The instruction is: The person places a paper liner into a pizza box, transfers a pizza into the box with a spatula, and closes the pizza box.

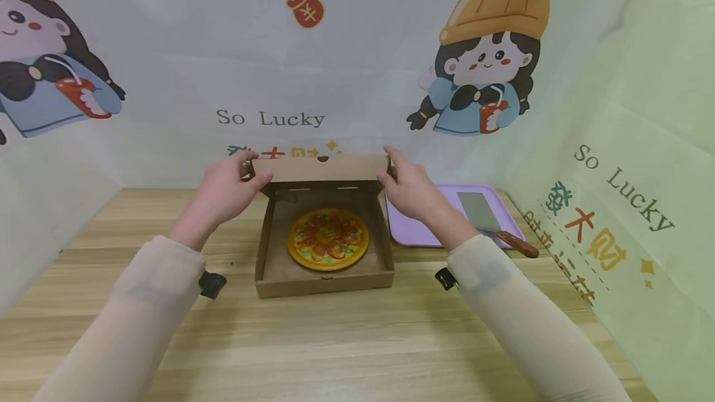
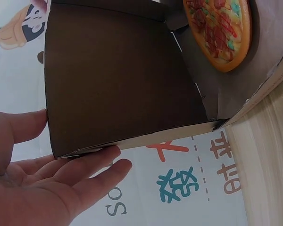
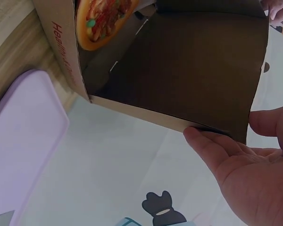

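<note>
A brown cardboard pizza box [image 1: 326, 284] stands on the wooden table with its lid [image 1: 326, 169] raised and leaning forward over the back. Inside lies a small round pizza [image 1: 328, 239] with red and green topping. My left hand [image 1: 228, 183] holds the lid's left front corner, thumb on the front flap and fingers along the side, as the left wrist view shows. At the opposite corner my right hand [image 1: 412, 183] grips the lid the same way. In the right wrist view its thumb [image 3: 264, 123] is at the lid's edge and the fingers lie against the side wall.
A lilac tray [image 1: 413, 228] sits to the right of the box, partly behind my right forearm. On it rests a spatula-like tool with a flat grey blade [image 1: 479, 211] and a brown wooden handle [image 1: 518, 244] that sticks out over the tray's edge. Printed cloth walls [image 1: 357, 79] surround the table.
</note>
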The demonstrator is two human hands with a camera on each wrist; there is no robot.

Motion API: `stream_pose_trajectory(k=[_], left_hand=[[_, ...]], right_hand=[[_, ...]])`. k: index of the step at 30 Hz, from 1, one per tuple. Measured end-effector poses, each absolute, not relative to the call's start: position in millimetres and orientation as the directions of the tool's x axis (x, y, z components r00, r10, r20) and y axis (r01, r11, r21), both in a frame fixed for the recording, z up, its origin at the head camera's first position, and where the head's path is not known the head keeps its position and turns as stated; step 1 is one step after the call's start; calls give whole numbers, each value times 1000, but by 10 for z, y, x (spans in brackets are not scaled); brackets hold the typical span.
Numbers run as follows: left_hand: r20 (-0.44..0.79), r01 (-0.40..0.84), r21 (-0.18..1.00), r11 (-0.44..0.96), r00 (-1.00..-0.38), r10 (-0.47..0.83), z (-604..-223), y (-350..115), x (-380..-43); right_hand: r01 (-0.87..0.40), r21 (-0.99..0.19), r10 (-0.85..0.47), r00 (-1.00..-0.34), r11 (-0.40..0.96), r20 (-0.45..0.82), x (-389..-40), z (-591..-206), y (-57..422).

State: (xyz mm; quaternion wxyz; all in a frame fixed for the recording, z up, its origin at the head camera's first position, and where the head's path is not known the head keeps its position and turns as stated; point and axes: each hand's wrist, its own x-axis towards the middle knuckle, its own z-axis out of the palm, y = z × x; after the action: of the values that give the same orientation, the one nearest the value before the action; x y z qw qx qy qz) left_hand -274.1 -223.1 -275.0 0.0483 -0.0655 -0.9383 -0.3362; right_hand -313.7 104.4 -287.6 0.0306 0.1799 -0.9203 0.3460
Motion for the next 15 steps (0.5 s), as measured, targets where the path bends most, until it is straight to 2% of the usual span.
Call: stream_pose_trajectory(k=[5,15], left_hand=[[125,156,623,766,-987,99,-2771,-2214,-2710],[132,174,596,784,-984,118,-2853,-2227,-2633]], right_hand=[[-389,-565,-323,-921,728,218,-3089,-2897,1045],[-394,-530,-355,-917,751,180,-2970,-2932,1041]])
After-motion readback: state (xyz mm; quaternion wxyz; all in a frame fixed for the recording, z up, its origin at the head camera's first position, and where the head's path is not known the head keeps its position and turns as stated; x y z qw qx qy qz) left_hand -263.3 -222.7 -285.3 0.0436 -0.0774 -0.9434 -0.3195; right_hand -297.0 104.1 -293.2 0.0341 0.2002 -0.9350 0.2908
